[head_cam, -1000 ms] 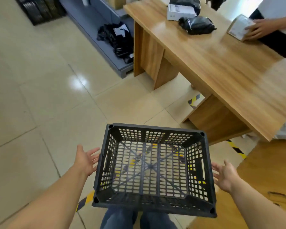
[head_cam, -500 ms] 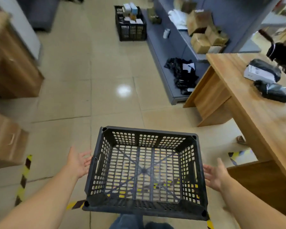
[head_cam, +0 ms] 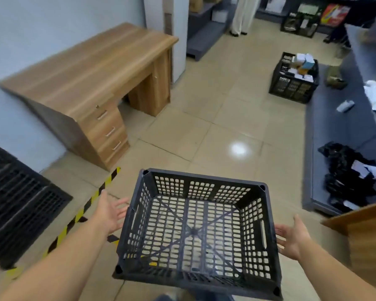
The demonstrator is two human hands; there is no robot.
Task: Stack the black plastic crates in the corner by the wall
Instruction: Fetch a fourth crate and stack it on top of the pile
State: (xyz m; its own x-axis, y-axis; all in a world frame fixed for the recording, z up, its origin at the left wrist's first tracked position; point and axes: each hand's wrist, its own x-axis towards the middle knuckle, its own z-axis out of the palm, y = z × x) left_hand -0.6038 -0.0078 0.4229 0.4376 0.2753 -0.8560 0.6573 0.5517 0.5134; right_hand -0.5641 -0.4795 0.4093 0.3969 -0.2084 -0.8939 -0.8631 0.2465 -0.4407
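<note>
Swung left since half a second ago: wooden bench with parcels gone from view, now a wooden desk (head_cam: 91,83) against the pale wall (head_cam: 30,29) and dark crates (head_cam: 15,205) on the floor at far left. Empty black plastic crate (head_cam: 195,231) sits same place between my arms, held level over the tiled floor (head_cam: 215,118). Left hand (head_cam: 109,213) flat against the crate's left side, fingers straight; right hand (head_cam: 291,237) same on the right side. Both grips spread, pressing the walls, not hooked in the handle slots as far as I can tell. Step: carrying the crate toward the stack, I judge. Next: keep turning left, walk to the dark crates by the wall, line up corners, lower onto the top one. Yellow-black floor tape (head_cam: 83,211) lies across the path.
</note>
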